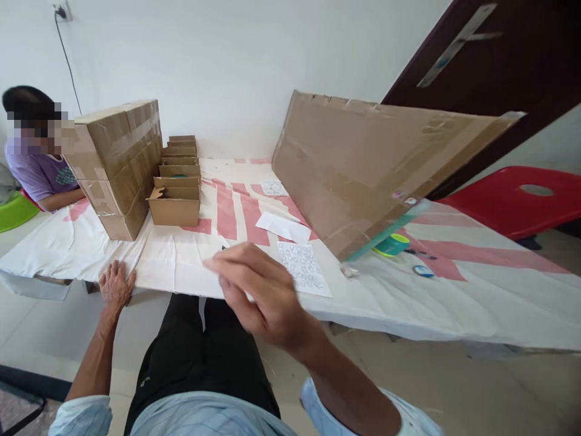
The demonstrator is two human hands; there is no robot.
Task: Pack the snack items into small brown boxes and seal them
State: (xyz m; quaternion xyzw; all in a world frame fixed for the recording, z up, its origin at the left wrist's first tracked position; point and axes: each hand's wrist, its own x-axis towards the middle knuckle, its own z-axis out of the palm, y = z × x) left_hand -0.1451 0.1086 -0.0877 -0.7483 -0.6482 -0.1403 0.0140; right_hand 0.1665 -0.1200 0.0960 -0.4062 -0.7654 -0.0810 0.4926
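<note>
My left hand lies flat on the near edge of the cloth-covered table, fingers spread, holding nothing. My right hand hovers above the table edge near a printed sticker sheet, slightly blurred, fingers loosely curled with nothing visible in them. A small dark object lies on the cloth just beyond the fingertips. A blank white sheet and another printed sheet lie farther back.
A row of small open cardboard boxes stands beside a stack of taped cartons. A large flat cardboard panel leans at the right. Tape rolls lie under it. Another person sits far left. A red stool stands right.
</note>
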